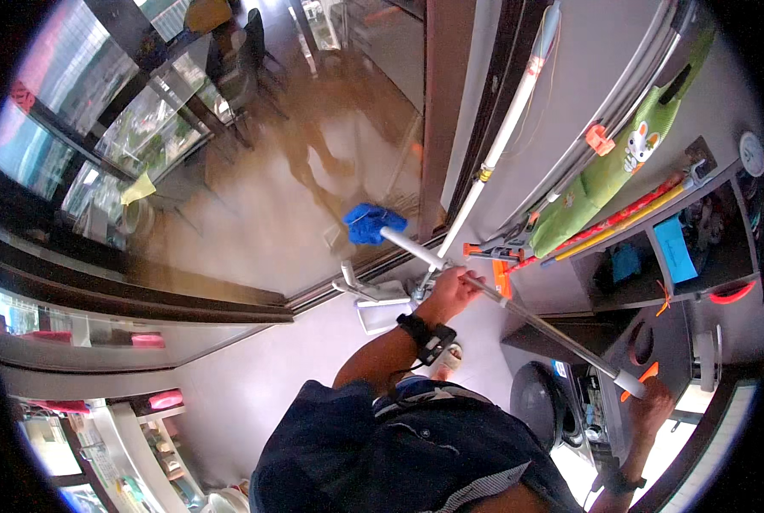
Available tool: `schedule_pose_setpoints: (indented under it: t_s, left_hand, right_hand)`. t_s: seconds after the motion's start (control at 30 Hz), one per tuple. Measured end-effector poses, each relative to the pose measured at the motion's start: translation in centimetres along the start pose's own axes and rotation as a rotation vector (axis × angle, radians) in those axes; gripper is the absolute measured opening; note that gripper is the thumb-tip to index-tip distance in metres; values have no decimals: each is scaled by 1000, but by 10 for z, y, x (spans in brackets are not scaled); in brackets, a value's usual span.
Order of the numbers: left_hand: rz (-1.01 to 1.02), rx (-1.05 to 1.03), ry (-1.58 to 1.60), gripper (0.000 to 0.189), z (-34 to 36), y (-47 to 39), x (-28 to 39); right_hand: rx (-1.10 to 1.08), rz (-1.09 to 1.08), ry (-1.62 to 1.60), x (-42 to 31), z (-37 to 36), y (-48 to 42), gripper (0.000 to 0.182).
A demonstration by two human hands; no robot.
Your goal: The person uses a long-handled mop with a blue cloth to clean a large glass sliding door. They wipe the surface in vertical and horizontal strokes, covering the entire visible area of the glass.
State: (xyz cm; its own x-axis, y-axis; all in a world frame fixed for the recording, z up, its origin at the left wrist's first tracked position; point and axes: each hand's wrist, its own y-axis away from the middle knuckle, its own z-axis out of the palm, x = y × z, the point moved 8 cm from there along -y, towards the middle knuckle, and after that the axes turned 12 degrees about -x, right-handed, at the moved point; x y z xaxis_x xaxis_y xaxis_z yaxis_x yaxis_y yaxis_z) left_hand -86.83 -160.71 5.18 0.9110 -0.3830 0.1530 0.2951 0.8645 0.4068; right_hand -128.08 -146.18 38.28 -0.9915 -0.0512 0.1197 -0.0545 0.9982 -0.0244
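Note:
My left hand (449, 295) is closed around the upper middle of a long metal-and-white pole (548, 333). My right hand (652, 405) grips the pole's lower end, by its white grip, at the far right. A bunched blue cloth head (370, 223) covers the far tip of the pole. It lies in front of a large dark-framed glass door panel (247, 211); whether it touches the glass I cannot tell. Both wrists wear dark bands, and a small device sits on the left one.
Against the wall stand a white pole (500, 141), a green cover with a rabbit print (612, 179), and red and yellow poles (619, 221). A long-handled dustpan (385, 314) stands near the door track. Dark shelving (670, 256) and a round-doored appliance (536, 404) are on the right.

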Motion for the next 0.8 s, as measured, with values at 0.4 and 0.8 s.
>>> schedule_pose_setpoints:
  t_s: [0.4,0.8]
  left_hand:
    - [461,43,-779,11,-105,52,117]
    - [602,168,-1551,22,-77,66,127]
  right_hand:
    - [-72,-307,-28,-147,30,-144,16]
    - [-181,-276,49,-175,55,-147,20]
